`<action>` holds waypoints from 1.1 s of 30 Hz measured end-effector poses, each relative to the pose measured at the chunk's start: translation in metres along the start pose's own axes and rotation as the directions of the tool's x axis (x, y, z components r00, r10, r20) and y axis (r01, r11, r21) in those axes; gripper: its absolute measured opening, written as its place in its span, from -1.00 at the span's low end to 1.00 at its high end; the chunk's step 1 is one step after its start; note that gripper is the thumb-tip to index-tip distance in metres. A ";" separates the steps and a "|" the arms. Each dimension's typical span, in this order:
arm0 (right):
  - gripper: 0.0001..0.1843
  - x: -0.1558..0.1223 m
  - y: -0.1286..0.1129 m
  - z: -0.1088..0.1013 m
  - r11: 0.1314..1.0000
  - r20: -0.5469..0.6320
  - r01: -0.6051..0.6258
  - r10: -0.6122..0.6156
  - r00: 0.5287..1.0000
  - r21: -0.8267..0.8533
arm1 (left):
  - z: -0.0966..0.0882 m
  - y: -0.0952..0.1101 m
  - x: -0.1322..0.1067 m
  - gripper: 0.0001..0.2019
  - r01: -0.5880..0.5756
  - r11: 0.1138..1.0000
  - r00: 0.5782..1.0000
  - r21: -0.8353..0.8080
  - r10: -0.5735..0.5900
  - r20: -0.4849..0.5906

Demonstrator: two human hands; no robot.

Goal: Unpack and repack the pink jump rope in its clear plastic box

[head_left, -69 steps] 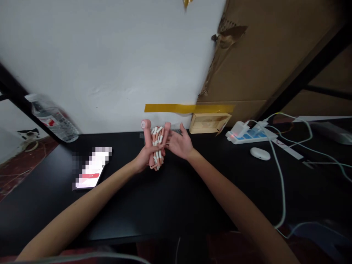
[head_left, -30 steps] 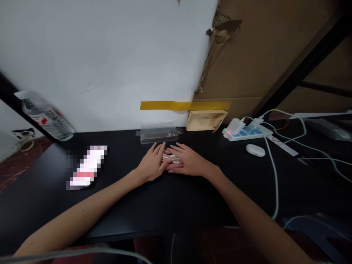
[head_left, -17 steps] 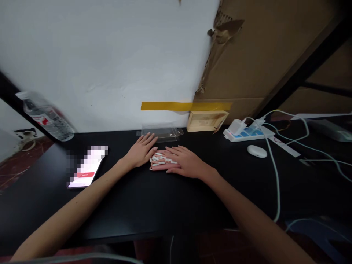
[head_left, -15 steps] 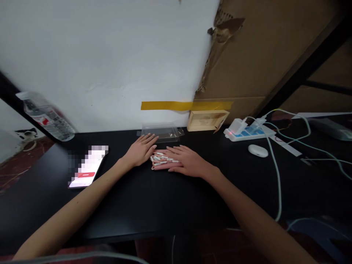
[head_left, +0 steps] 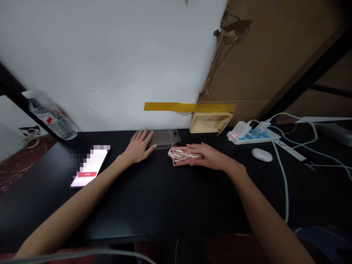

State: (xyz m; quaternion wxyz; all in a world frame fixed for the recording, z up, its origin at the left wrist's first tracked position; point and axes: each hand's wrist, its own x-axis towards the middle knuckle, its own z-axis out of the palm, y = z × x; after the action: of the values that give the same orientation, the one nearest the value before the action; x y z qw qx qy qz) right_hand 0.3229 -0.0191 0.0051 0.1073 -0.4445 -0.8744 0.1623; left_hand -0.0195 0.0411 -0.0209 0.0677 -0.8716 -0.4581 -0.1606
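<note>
A bundle of a pink and white beaded skipping rope with pink handles [head_left: 177,157] lies on the black table [head_left: 170,198]. My right hand [head_left: 207,157] rests flat on the bundle, fingers stretched out over it. My left hand [head_left: 138,146] is spread open, fingertips touching the left end of a clear plastic box [head_left: 162,138] lying at the foot of the white wall.
A phone [head_left: 89,165] with a lit screen lies at the left, a water bottle [head_left: 51,116] behind it. A wooden box [head_left: 210,123], a power strip [head_left: 251,135] with cables and a white earbud case [head_left: 261,154] sit to the right.
The rope bundle went from held in the air down onto the table. My right hand slid it rightward. My left hand left the bundle and reached the clear box.
</note>
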 end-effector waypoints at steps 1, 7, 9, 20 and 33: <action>-0.30 -0.001 0.002 -0.002 1.000 -0.004 -0.003 0.003 1.000 0.003 | 0.002 -0.003 0.000 -0.34 -0.002 1.000 0.999 0.009 0.001 0.036; -0.36 -0.007 0.018 -0.012 0.996 0.002 -0.060 0.060 0.998 0.058 | -0.015 -0.004 -0.002 -0.36 0.018 0.999 0.996 0.034 -0.021 0.090; -0.34 -0.009 0.023 -0.011 0.989 -0.019 -0.143 0.144 0.989 0.027 | -0.024 -0.001 -0.001 -0.37 0.044 0.999 0.996 0.031 -0.047 0.076; -0.09 0.005 0.027 0.007 0.993 -0.184 -0.118 0.113 0.977 -0.019 | -0.006 -0.021 -0.002 -0.20 -0.119 0.992 0.982 -0.031 0.122 0.144; -0.18 0.010 0.025 0.014 0.997 -0.239 -0.038 0.053 0.970 0.068 | -0.015 -0.025 -0.003 -0.10 -0.162 0.983 0.972 -0.083 0.174 0.157</action>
State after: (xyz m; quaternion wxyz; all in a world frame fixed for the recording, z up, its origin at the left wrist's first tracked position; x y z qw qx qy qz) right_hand 0.3306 -0.0001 -0.0170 0.2227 -0.4771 -0.8390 0.1371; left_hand -0.0451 0.0490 -0.0082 0.0127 -0.9193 -0.3809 -0.0983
